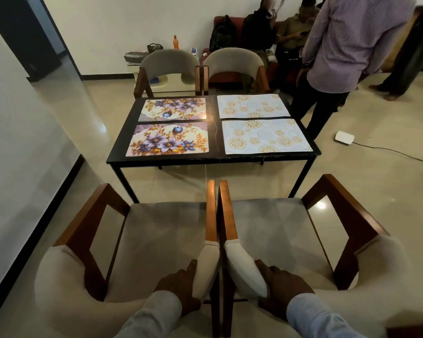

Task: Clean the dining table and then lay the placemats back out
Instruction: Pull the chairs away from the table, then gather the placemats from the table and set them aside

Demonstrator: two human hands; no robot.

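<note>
A black dining table (215,158) stands ahead with several placemats laid flat on it. Two purple floral mats (167,140) (174,109) lie on the left half, and two white mats with gold circles (266,136) (252,106) lie on the right half. Two wooden chairs with beige cushions stand side by side between me and the table. My left hand (178,286) grips the padded back of the left chair (156,240). My right hand (282,286) grips the padded back of the right chair (274,235).
Two more chairs (169,62) (232,62) stand at the table's far side. A person in a striped shirt (347,45) stands by the table's far right corner, others sit behind. A white device (344,137) with a cable lies on the floor right. A wall runs along the left.
</note>
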